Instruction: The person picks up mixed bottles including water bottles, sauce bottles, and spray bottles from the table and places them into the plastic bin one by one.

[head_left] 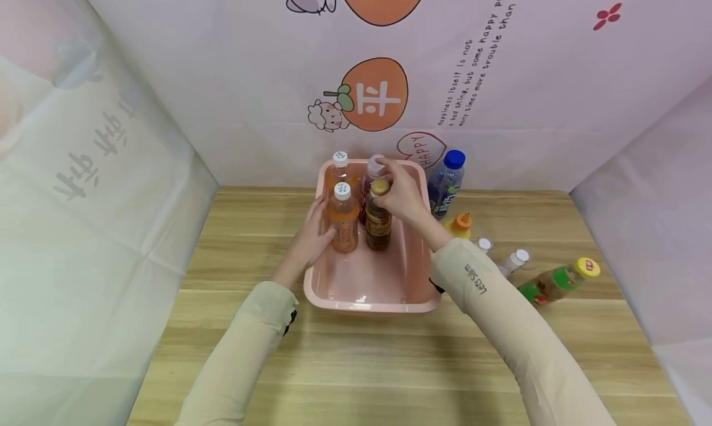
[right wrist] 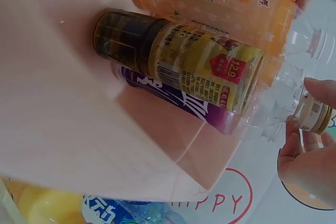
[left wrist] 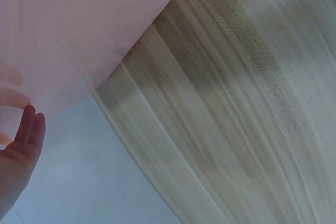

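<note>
My right hand (head_left: 403, 194) grips the gold-capped neck of a glass bottle (head_left: 379, 225) with dark liquid and a yellow label, upright inside the pink basin (head_left: 367, 284). Thumb and fingers pinch it just at the cap (right wrist: 316, 117). Behind it stands a purple drink bottle (right wrist: 178, 95) with a clear cap, partly covered. Two orange drink bottles with white caps, a front one (head_left: 345, 222) and a back one (head_left: 340, 161), stand along the basin's left side. My left hand (head_left: 311, 240) holds the basin's left rim, thumb inside beside the front orange bottle, fingers (left wrist: 34, 132) against the outer wall.
Right of the basin stand a blue-capped bottle (head_left: 447, 182) and a yellow bottle (head_left: 459, 225) with an orange nozzle. Two small white-capped bottles, one of them clear (head_left: 514, 261), and a yellow-capped bottle (head_left: 559, 284) follow on the wooden table (head_left: 356, 370). Printed cloth (head_left: 250, 104) hangs behind.
</note>
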{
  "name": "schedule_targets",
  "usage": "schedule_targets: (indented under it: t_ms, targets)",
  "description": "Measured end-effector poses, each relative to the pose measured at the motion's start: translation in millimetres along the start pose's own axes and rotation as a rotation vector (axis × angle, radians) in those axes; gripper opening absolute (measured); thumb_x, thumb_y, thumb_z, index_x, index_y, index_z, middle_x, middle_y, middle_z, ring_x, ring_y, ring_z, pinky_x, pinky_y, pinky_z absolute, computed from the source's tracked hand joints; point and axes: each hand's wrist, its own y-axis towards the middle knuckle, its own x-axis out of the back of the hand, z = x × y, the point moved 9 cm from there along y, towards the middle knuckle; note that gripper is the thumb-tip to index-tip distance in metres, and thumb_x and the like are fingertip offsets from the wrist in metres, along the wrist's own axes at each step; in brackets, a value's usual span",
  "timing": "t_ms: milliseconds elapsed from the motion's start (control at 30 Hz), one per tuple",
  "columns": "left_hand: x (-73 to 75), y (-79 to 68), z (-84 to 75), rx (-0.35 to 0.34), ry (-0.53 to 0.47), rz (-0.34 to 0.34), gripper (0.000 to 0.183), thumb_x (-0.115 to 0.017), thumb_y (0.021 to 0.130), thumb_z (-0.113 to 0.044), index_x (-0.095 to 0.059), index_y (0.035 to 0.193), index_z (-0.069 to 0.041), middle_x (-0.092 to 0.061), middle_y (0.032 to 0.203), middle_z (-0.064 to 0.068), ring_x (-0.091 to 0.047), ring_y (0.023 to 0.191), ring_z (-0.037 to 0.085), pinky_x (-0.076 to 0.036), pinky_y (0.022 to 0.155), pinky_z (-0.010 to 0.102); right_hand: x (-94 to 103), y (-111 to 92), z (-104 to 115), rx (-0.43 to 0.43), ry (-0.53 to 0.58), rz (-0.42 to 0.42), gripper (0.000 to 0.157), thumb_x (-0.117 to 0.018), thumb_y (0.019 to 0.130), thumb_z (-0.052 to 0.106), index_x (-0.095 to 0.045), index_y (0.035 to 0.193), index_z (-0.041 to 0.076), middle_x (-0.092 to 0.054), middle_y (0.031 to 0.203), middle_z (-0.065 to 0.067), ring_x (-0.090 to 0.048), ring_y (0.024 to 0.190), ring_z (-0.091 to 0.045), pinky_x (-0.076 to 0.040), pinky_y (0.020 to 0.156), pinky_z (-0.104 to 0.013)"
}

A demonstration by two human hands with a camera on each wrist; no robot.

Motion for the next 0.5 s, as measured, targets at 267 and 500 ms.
schedule_targets:
  t_ms: [267,500]
  targets:
    - [-1.1,-0.8,0.1,-0.003,0.005,0.003,0.07,-0.049,0.094,-0.027,-0.012,0.153,-0.02,0.0,0.161,-0.009,-0.022,0.145,0.033,-0.026,0.114,0.057,-5.1,0.7,0.2,-0.005,-0.028,0.018,0.076,-0.069,0.073,-0.009,-0.037,0.141,0.005,-0.052,0.126,-0.021,-0.056,0.115,-0.035,-0.051,0.095,-0.045]
    - [-1.5,2.0,-1.6,-0.028,0.016,-0.021,0.07,-0.049,0.093,-0.023,-0.012,0.153,-0.018,-0.004,0.161,-0.005,-0.021,0.145,0.033,-0.024,0.115,0.056,-11.6,-0.7,-0.4,-0.029,-0.053,0.007,0.074,-0.068,0.075,-0.006,-0.038,0.141,0.008,-0.054,0.126,-0.017,-0.055,0.116,-0.034,-0.051,0.096,-0.045]
